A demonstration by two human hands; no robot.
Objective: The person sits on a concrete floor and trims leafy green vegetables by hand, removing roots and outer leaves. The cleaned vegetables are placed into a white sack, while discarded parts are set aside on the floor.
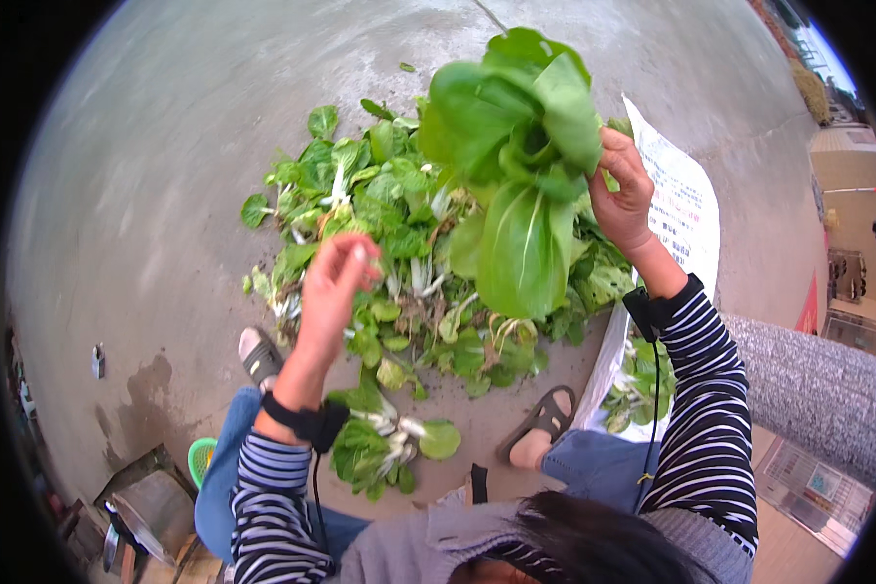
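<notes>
My right hand (624, 186) holds up a large leafy green head of bok choy (522, 139) by its edge, above the pile. The fingers are closed at its side and its base is hidden. My left hand (339, 281) is raised over the left part of the pile, its fingers curled and blurred; whether it holds a small piece cannot be told. Beneath both hands lies a heap of leafy greens (401, 197) with white stems, some yellowed leaves and soil-covered roots. A smaller bunch of greens (372, 445) lies on the concrete between my feet.
A white woven sack (682, 212) bearing print stands at the right, with more greens (639, 387) at its lower part. Beyond it is a grey speckled stone block (810, 387). A green plastic basket (200, 460) and a metal pot (157, 511) are at the lower left.
</notes>
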